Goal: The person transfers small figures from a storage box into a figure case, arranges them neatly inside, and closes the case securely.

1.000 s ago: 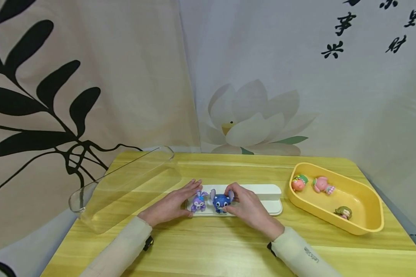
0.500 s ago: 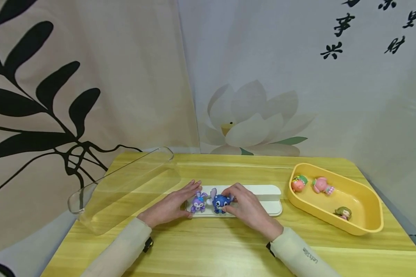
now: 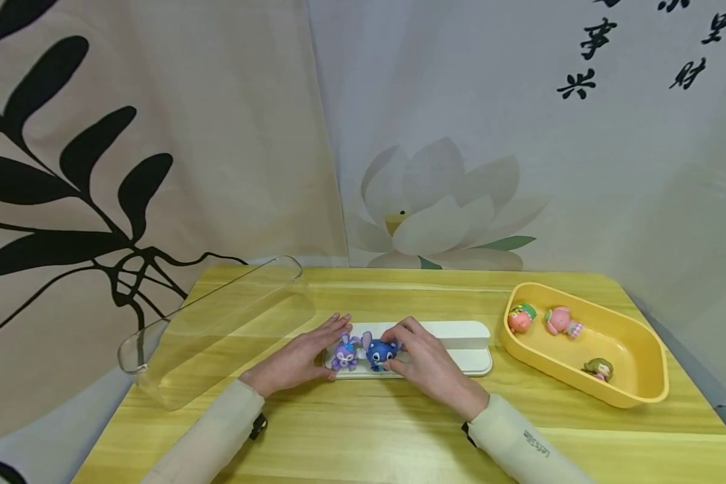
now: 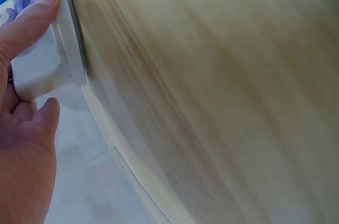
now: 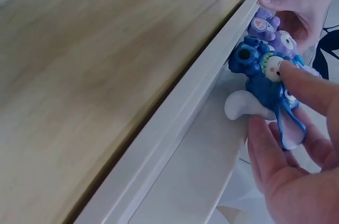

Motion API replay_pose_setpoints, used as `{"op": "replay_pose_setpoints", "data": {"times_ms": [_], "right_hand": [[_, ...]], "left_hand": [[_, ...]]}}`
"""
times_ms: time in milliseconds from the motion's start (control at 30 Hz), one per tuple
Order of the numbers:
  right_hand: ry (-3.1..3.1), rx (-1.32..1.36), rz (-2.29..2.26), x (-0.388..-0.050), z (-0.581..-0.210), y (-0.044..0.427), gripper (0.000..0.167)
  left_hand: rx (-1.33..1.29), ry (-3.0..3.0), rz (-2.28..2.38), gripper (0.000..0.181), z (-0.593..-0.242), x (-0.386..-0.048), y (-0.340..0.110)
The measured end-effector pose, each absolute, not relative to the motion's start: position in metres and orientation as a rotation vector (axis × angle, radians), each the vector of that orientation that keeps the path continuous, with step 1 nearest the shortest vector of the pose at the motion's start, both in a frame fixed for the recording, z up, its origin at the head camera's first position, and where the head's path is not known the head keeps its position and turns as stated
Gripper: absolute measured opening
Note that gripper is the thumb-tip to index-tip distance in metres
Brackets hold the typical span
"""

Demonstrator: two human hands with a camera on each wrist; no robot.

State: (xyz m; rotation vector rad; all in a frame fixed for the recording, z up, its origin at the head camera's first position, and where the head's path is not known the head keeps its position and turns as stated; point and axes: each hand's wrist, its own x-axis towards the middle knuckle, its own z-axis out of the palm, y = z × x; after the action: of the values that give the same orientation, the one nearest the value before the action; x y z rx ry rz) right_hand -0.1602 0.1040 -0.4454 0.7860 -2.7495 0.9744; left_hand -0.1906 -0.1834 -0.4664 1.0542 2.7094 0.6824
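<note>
A white stepped base point(image 3: 479, 363) lies on the table, with a purple rabbit-eared figure point(image 3: 345, 354) near its left end. Beside that figure is a blue big-eared figure point(image 3: 380, 353), pinched between thumb and fingers of the right hand point(image 3: 437, 368); the right wrist view shows the thumb on the blue figure's front point(image 5: 258, 87). The left hand point(image 3: 296, 359) holds the base's left end, thumb on the front rim and fingers behind. In the left wrist view that hand point(image 4: 26, 128) curves around the white end point(image 4: 39, 70).
On the right stands a yellow tray point(image 3: 581, 386) holding a green-capped figure point(image 3: 521, 318), a pink figure point(image 3: 559, 320) and a green-haired figure point(image 3: 599, 369). At the left a long clear cover point(image 3: 218, 336) rests on the wooden table point(image 3: 363, 430), its left end near the table's edge.
The right hand has shifted slightly left with the blue figure, bringing it closer to the purple one. The left hand stays in place at the base's end.
</note>
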Motion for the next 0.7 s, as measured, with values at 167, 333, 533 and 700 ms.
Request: {"op": "replay_pose_setpoints", "data": {"times_ms": [167,333,533,700], "right_hand": [[-2.750,0.818,0.959,-0.1595,-0.4451,0.1055,0.040],[-2.768,0.814,0.967,-0.1589,-0.4447,0.1068,0.046],[-2.776,0.798,0.969,-0.1583,-0.4457,0.1075,0.045],[-2.753,0.809,0.969,-0.1593,-0.4470,0.1067,0.040]], "left_hand": [[1.053,2.709,0.682,0.095,-0.4661,-0.1901,-0.1837],[1.048,2.705,0.694,0.095,-0.4652,-0.1900,-0.1830],[1.029,2.690,0.709,0.095,-0.4653,-0.1902,-0.1825],[1.026,2.689,0.709,0.094,-0.4657,-0.1905,-0.1822]]}}
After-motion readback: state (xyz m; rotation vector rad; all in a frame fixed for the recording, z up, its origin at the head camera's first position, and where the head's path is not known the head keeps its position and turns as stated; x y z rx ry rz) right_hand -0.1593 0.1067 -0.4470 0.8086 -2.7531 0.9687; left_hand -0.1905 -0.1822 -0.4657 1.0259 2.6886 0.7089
